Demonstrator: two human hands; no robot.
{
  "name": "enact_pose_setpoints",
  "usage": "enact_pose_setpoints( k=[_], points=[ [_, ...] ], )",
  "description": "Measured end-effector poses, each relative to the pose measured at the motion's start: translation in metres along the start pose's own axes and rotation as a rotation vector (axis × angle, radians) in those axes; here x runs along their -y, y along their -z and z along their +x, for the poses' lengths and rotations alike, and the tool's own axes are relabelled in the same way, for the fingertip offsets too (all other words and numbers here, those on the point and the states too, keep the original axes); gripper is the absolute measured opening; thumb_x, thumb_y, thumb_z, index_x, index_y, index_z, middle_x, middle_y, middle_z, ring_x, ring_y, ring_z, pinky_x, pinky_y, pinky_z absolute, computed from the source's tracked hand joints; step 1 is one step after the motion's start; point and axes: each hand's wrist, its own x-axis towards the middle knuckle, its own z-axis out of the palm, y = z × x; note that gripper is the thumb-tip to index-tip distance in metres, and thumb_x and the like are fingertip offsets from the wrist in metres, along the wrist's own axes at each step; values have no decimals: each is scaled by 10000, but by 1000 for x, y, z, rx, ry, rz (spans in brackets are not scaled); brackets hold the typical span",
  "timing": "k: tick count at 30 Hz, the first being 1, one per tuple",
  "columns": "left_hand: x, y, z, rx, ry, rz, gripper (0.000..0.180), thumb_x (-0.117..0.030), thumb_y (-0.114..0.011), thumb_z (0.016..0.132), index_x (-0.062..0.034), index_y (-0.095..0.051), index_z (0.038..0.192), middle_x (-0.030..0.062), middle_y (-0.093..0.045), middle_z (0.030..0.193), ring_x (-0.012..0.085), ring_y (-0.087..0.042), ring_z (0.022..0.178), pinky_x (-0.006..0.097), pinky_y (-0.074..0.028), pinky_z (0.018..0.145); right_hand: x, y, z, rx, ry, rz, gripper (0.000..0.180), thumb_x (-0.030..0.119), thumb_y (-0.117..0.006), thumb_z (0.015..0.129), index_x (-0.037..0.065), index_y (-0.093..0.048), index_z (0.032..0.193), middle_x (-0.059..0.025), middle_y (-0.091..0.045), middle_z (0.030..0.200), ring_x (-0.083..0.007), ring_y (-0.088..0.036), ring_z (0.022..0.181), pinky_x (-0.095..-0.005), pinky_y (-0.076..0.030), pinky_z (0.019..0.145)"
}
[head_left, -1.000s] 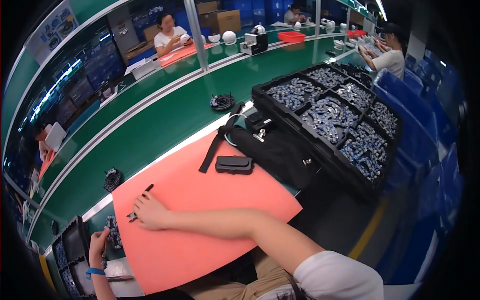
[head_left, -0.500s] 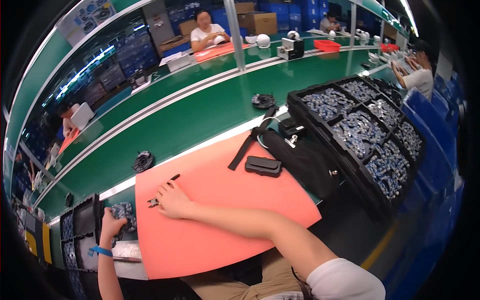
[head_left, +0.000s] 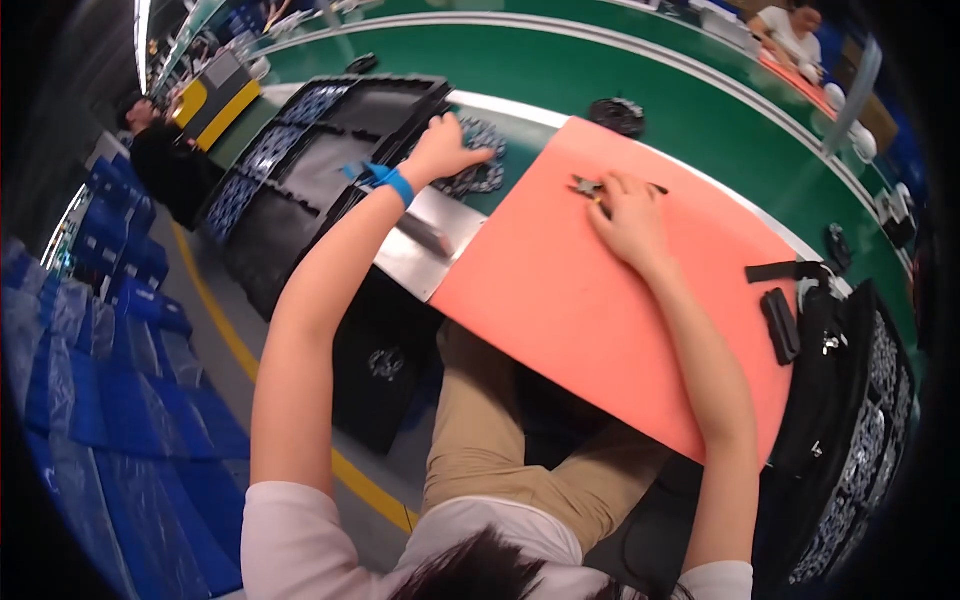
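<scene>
1. On the coral-pink mat (head_left: 590,290), far edge: right hand (head_left: 630,215) lies palm down, fingers curled loosely over a small metal tool (head_left: 585,185). Tool's tip sticks out to the left of the fingers; a thin dark bit shows to the right. Cannot tell if it is properly gripped or just covered.
2. Left hand (head_left: 445,150) reaches out past the mat's left edge, fingers bent down onto a pile of small metal parts (head_left: 480,170). Looks like touching; cannot tell if anything is pinched. Blue band (head_left: 390,180) on the left wrist.
3. Parts pile sits just beside a black divided tray (head_left: 300,190); some compartments hold grey parts, others look bare.
4. Shiny metal plate (head_left: 425,245) lies between tray and mat, under the left forearm.
5. Right side of mat: flat black block (head_left: 780,325) near the edge, black strap (head_left: 785,270) above it, black bag (head_left: 830,380) just beside.
6. Second parts tray (head_left: 865,450) at far right, filled w/ grey parts.
7. Green bench (head_left: 600,60) runs behind; other people sit at it, well apart.
</scene>
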Motion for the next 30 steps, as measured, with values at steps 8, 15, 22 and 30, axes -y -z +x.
enact_pose_setpoints(
  k=[8,15,22,30],
  points=[
    [11,33,-11,-481,-23,-551,804,-410,-812,621,78,-448,1147,227,-511,1082,317,-543,992,369,-451,878,12,-3,-2,61,-16,10,428,304,-576,846,15,-570,1161,-143,-567,1193,-285,-506,1152,-437,-331,1007],
    [-19,87,-72,-347,56,-1327,400,-362,-463,988,0,-602,1089,-22,-497,787,37,-398,500,185,-280,425,6,7,-5,55,-28,-7,370,276,-575,825,17,-570,1088,-147,-578,1126,-280,-523,1114,-453,-340,999],
    [-3,48,-65,-235,67,-773,338,-228,-645,890,31,-589,1100,62,-638,920,89,-569,798,231,-455,717,13,8,-7,-2,-34,58,331,263,-602,806,27,-566,1036,-132,-566,1063,-279,-513,1087,-453,-325,1015],
    [54,-12,3,-32,263,-309,583,-250,-624,809,101,-468,1249,318,-559,1166,411,-549,1105,415,-428,957,16,8,-4,11,-47,73,320,261,-590,813,25,-574,1030,-129,-565,1087,-270,-497,1129,-449,-315,1026]
  ],
)
